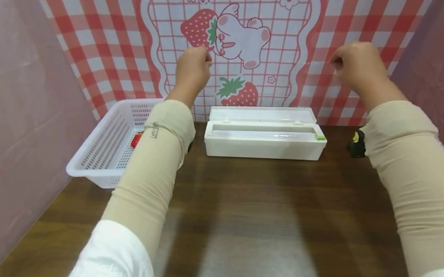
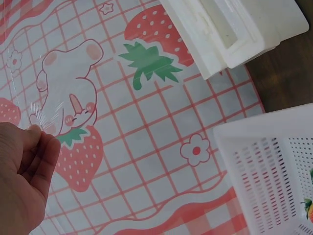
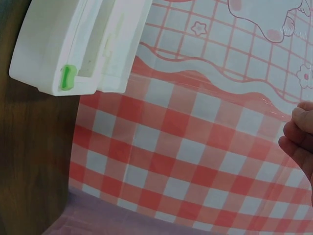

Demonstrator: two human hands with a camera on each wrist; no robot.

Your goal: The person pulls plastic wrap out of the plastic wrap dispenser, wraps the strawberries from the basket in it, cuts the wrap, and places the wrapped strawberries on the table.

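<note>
A sheet of clear cling film [image 2: 44, 116] is pinched between the thumb and fingers of my left hand [image 1: 191, 71]; fine creases fan out from the fingertips in the left wrist view. My right hand [image 1: 360, 68] is raised at the same height and pinches the film's edge [image 3: 282, 115], seen faintly in the right wrist view. Between and below both hands, a long white cling film dispenser [image 1: 263, 148] stands on the table with its lid tipped back. A green slider [image 1: 320, 138] sits at its right end. How far the transparent film reaches is hard to see.
A white perforated basket [image 1: 96, 172] stands at the left, partly behind my left sleeve, with a red item [image 1: 136, 139] in it. A strawberry-print checked cloth [image 1: 287, 36] hangs behind the brown wooden table [image 1: 246, 214]. Pink cloth [image 1: 14, 87] borders both sides.
</note>
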